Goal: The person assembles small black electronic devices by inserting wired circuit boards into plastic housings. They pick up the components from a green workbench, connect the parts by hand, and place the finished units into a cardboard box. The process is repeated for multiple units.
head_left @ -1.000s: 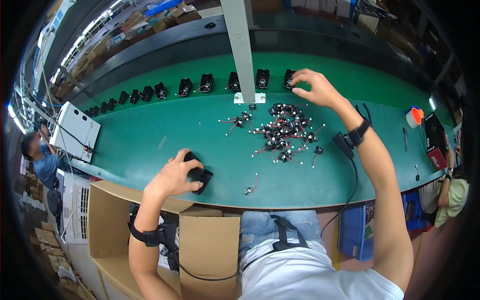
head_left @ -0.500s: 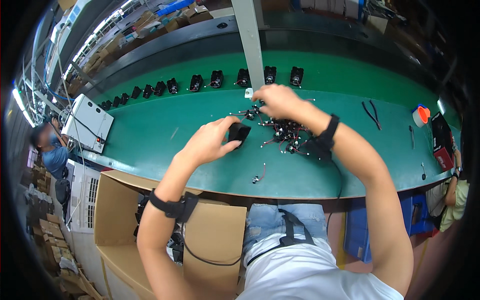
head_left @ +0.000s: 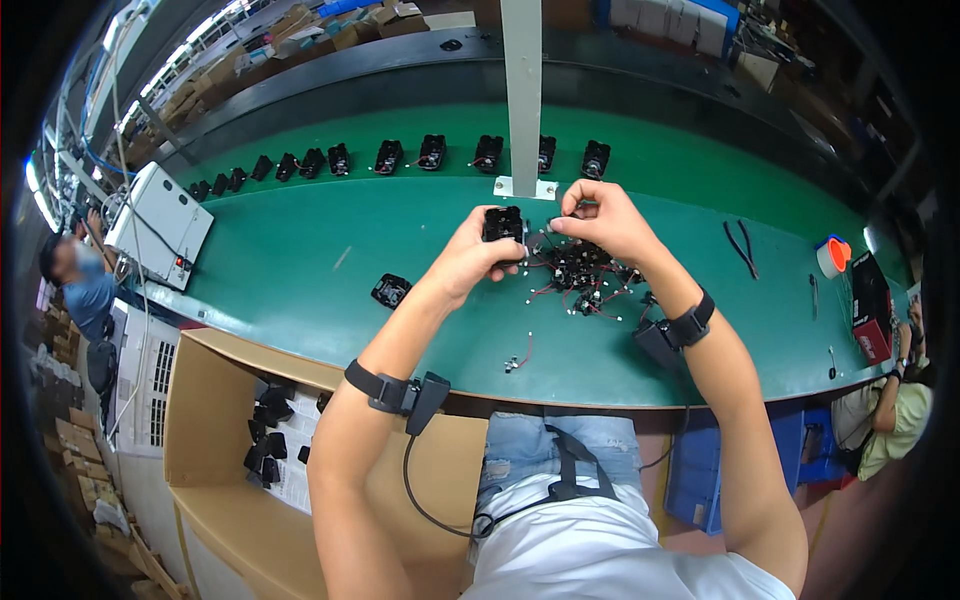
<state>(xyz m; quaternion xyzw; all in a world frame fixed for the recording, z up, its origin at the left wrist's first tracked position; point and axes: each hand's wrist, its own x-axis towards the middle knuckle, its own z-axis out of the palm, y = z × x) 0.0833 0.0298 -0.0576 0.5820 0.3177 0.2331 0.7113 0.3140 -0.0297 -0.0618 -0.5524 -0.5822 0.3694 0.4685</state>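
My left hand (head_left: 474, 252) is closed round a black plastic housing (head_left: 504, 226), its hollow inner side facing up. Just right of it, the fingers of my right hand (head_left: 606, 222) are pinched together. Something small and dark shows at their tips, too hidden to name. Below my right hand lies a pile of small black parts with red wires and white connectors (head_left: 578, 272). Nearer the table's front edge is a single wired part (head_left: 517, 356). Left of my left forearm rests another black housing (head_left: 391, 290).
Several black housings (head_left: 432, 152) stand in a row along the far side of the green table (head_left: 300, 250). A grey post (head_left: 524, 100) rises behind my hands. Pliers (head_left: 741, 250) and an orange-and-white tape roll (head_left: 832, 256) lie right. An open carton (head_left: 215, 410) holds black parts.
My left hand has moved right and away from me, and the housing in it now shows its hollow side. My right hand has shifted right, its fingers pinched. The housing at left is now uncovered.
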